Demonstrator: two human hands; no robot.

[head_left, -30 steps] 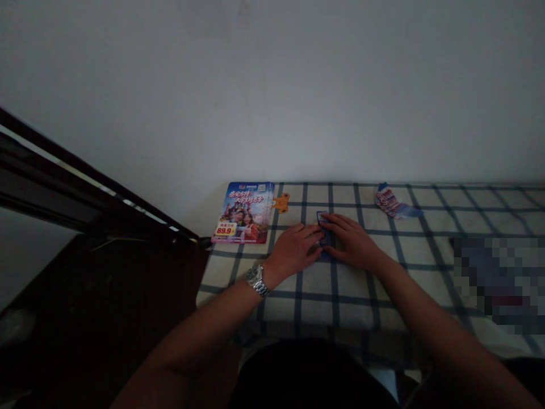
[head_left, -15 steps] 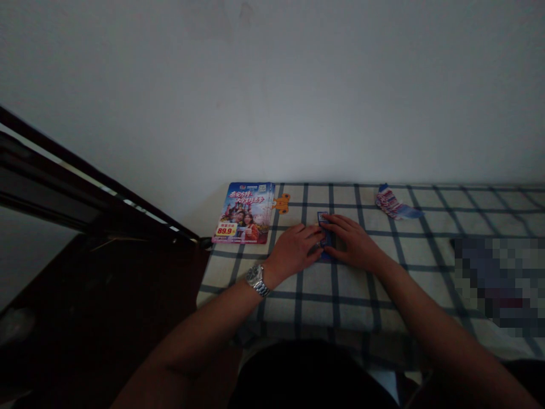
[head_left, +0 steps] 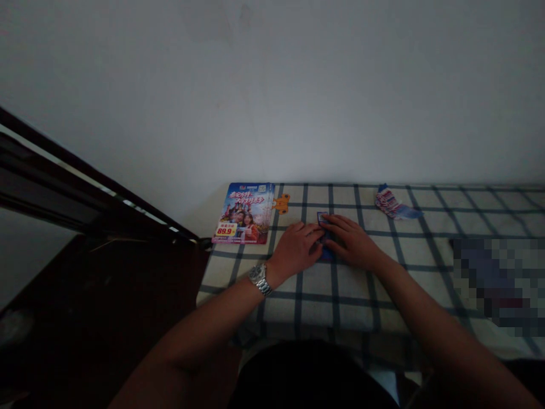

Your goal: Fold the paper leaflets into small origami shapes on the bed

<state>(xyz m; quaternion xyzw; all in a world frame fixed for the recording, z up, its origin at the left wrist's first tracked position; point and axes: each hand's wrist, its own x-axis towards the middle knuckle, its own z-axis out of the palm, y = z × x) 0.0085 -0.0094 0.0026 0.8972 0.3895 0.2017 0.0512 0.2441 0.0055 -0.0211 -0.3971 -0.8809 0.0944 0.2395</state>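
A narrow folded leaflet, blue with a pale patch at its far end, lies on the checked tablecloth between my hands. My left hand grips its left side with bent fingers, a silver watch on that wrist. From the right, my right hand has its fingers over the upper part and its thumb lower down. Most of the leaflet's middle is hidden under my fingers. To the left of my hands rests a stack of colourful printed leaflets showing "89.9".
An orange bear-shaped piece lies beside the stack. Folded leaflets form a fanned pile at the right rear. A pixelated dark item is farther right. The tablecloth covers a table against a white wall.
My left hand has shifted slightly, its thumb drawn in closer to the leaflet. My right hand stays nearly in place on the folded leaflet.
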